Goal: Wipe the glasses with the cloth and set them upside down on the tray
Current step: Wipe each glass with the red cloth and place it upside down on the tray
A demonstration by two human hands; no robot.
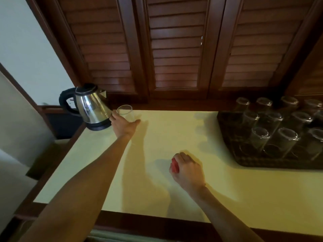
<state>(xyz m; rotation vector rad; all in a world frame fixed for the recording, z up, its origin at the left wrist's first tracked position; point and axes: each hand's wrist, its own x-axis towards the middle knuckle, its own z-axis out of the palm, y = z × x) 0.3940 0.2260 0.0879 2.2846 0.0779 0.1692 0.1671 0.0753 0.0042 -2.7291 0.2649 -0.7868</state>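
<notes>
A clear drinking glass [126,113] stands upright at the back left of the pale yellow counter, right beside the kettle. My left hand [124,125] reaches out and grips the glass around its lower part. My right hand [187,168] rests near the middle of the counter, fist closed around a bunched red cloth [174,165]. At the right, a dark woven tray [248,162] carries several clear glasses [258,139] standing upside down in rows.
A steel electric kettle [90,106] with a black handle and base stands at the counter's back left corner. Dark wooden louvred shutters [176,49] run behind the counter. The counter's front edge [157,218] is trimmed in dark wood.
</notes>
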